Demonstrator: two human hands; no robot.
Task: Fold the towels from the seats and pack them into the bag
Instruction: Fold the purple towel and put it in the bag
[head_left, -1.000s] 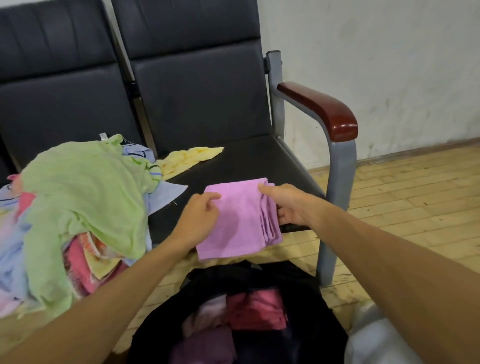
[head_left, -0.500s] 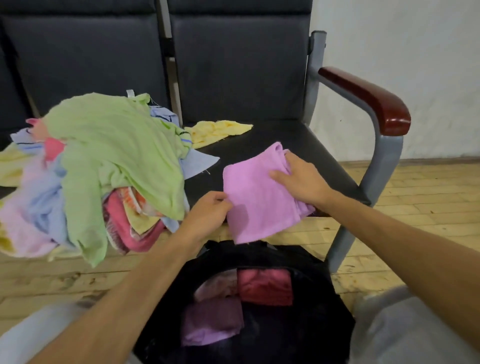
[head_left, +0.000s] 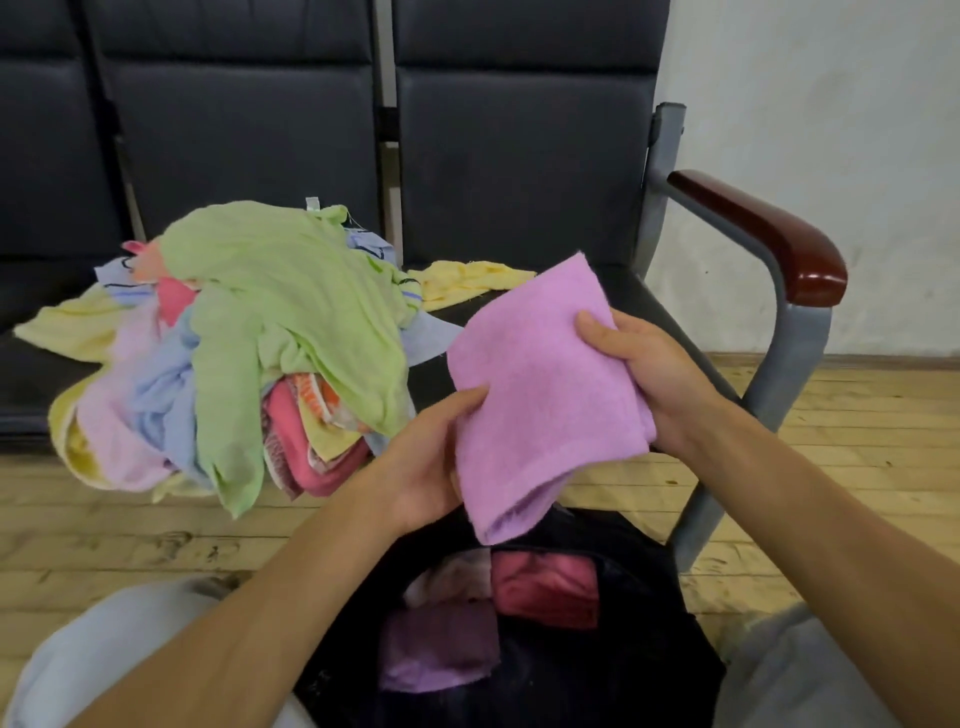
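Packing partly done, with several folded towels (head_left: 540, 587) already in the black bag (head_left: 644, 566) at lower centre, lilac towel (head_left: 540, 395) gripped by left hand (head_left: 431, 457) and right hand (head_left: 649, 369) just above its opening, and big unfolded heap (head_left: 270, 322) left on the seats (head_left: 36, 384).

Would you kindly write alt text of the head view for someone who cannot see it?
The left hand and right hand hold a folded pink towel above an open black bag; unfolded towels lie heaped on the seats.
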